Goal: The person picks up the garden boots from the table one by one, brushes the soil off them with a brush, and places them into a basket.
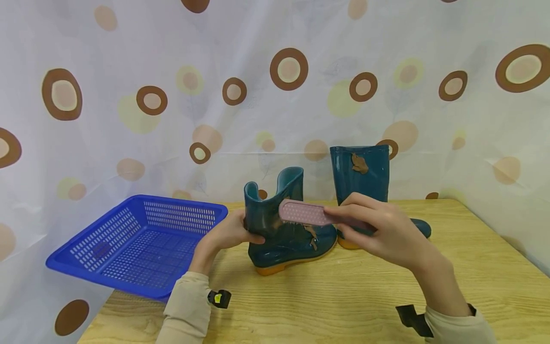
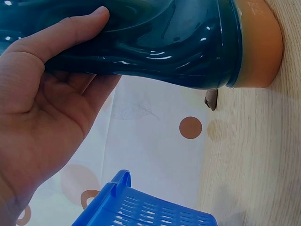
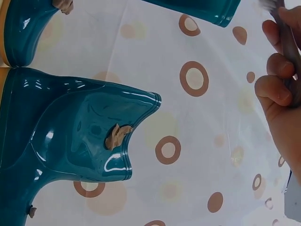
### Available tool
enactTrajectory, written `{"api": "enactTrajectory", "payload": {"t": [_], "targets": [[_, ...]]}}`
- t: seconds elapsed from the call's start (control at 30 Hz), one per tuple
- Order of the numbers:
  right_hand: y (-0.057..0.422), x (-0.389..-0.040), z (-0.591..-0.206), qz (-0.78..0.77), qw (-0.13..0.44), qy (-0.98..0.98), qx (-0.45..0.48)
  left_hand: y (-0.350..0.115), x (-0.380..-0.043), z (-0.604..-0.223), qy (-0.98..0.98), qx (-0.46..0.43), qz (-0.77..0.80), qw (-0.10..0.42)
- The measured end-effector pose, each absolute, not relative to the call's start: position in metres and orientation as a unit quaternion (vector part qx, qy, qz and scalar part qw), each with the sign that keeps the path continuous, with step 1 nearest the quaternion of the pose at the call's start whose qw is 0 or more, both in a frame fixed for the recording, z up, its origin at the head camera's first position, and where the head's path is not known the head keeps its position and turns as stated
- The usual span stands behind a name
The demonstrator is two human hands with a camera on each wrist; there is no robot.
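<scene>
A glossy dark teal rubber boot [image 1: 268,222] with an orange sole stands on the table, brown mud-like patches on its front. My left hand [image 1: 227,231] grips the back of its shaft, thumb on the near side in the left wrist view. A pink brush [image 1: 302,212] is pinched by the handle in my right hand [image 1: 382,229]. Its head overlaps the boot in the head view, but the right wrist view shows a gap. Behind my right hand stands the second boot [image 1: 360,181], with a brown patch [image 1: 359,164] near its rim.
A blue plastic basket [image 1: 107,279] with perforated walls sits at the left, its rim reaching past the edge of the wooden table [image 1: 318,306]. A white curtain [image 1: 266,28] with brown and beige circles hangs behind and along the sides.
</scene>
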State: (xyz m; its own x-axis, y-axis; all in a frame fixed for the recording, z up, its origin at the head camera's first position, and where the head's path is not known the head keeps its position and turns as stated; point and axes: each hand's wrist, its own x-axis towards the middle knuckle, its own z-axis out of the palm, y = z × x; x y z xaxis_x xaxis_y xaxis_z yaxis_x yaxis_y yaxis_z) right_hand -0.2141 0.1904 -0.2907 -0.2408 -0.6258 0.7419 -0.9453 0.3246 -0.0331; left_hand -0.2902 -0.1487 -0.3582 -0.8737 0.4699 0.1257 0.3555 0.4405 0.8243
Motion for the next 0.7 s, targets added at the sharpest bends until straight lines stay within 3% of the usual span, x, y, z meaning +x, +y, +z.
{"api": "enactTrajectory", "payload": {"t": [0.23,0.7], "targets": [[0.188,-0.218,-0.292,0.23,0.364,-0.742,0.514,-0.149,-0.289,-0.357,0.842,0.257,0.47,0.06],[0.185,-0.223,-0.301,0.173,0.322,-0.801,0.474,-0.15,-0.29,-0.358,0.844,0.258,0.466,0.059]]}}
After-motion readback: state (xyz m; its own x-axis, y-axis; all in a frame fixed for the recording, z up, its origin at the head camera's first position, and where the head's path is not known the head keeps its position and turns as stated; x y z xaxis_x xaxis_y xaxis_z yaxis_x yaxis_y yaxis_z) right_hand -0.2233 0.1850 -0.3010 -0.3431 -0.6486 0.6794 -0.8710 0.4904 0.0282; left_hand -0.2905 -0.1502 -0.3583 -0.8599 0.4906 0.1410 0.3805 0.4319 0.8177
